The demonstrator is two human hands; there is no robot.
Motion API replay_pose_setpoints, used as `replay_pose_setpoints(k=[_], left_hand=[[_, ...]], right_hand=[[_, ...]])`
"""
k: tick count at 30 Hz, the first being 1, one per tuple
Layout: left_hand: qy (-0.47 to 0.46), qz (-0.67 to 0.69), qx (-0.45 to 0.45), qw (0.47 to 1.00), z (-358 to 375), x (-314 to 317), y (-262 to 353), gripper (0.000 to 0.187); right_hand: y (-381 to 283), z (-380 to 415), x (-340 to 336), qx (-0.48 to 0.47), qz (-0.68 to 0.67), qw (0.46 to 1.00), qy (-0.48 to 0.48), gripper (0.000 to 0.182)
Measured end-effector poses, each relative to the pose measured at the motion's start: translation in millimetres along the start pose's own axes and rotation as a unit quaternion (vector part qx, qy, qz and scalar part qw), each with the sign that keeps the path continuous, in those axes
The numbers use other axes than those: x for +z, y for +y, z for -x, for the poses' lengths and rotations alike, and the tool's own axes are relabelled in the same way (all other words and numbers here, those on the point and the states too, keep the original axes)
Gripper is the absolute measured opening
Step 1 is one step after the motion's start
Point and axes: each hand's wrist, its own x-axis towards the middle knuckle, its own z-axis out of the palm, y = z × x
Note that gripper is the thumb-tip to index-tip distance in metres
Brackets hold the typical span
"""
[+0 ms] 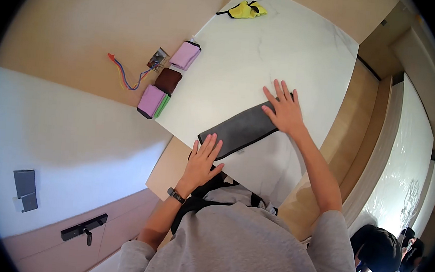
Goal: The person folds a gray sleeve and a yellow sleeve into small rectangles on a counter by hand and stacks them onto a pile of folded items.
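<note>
A dark grey cloth [241,128] with black edging lies folded into a long strip on the white marbled table [305,56]. My left hand [202,163], with a dark band on its wrist, rests flat on the near left end of the strip, fingers spread. Across the other end lies my right hand [284,110], palm down with its fingers apart. Neither hand grips the cloth; both press on it from above. The table's front edge runs just before my body.
Along the table's left edge sit folded cloths: a pink one [185,55], a brown one [168,80], another pink one [151,100] and a green one [162,106]. A crumpled yellow cloth [247,10] lies at the far end. Coloured wires [129,84] hang from the wall. People [379,251] are at lower right.
</note>
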Motion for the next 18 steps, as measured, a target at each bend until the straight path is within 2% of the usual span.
replay_pose_setpoints(k=[3, 6, 8, 10, 12, 14, 15, 17, 18], left_hand=[[0.003, -0.033, 0.023, 0.999, 0, -6, 6, 0.075], [0.006, -0.038, 0.037, 0.999, 1, -11, 11, 0.074], [0.016, -0.025, 0.047, 0.998, 0, -16, 12, 0.071], [0.022, -0.011, 0.047, 0.999, 3, -18, 14, 0.068], [0.032, 0.058, 0.061, 0.996, 2, -20, 14, 0.060], [0.025, 0.070, 0.053, 0.996, 2, -20, 11, 0.058], [0.018, 0.079, 0.048, 0.996, 1, -19, 10, 0.056], [0.020, 0.077, 0.040, 0.996, -4, -17, 11, 0.056], [0.026, 0.074, 0.027, 0.997, -7, -15, 12, 0.055]], right_hand=[[17, -19, 0, -0.013, 0.056, 0.998, -0.025, 0.060], [24, -20, 2, 0.004, 0.061, 0.998, 0.004, 0.058], [16, -5, -6, 0.068, 0.003, 0.995, 0.074, 0.057], [0, 24, -18, 0.080, -0.023, 0.992, 0.097, 0.055], [-10, 53, -20, 0.095, -0.052, 0.987, 0.119, 0.053], [-6, 80, -19, 0.136, -0.093, 0.969, 0.184, 0.041], [-3, 90, -19, 0.141, -0.090, 0.968, 0.185, 0.041], [0, 103, -21, 0.250, -0.164, 0.938, 0.177, 0.029], [5, 103, -18, 0.221, -0.139, 0.938, 0.226, 0.024]])
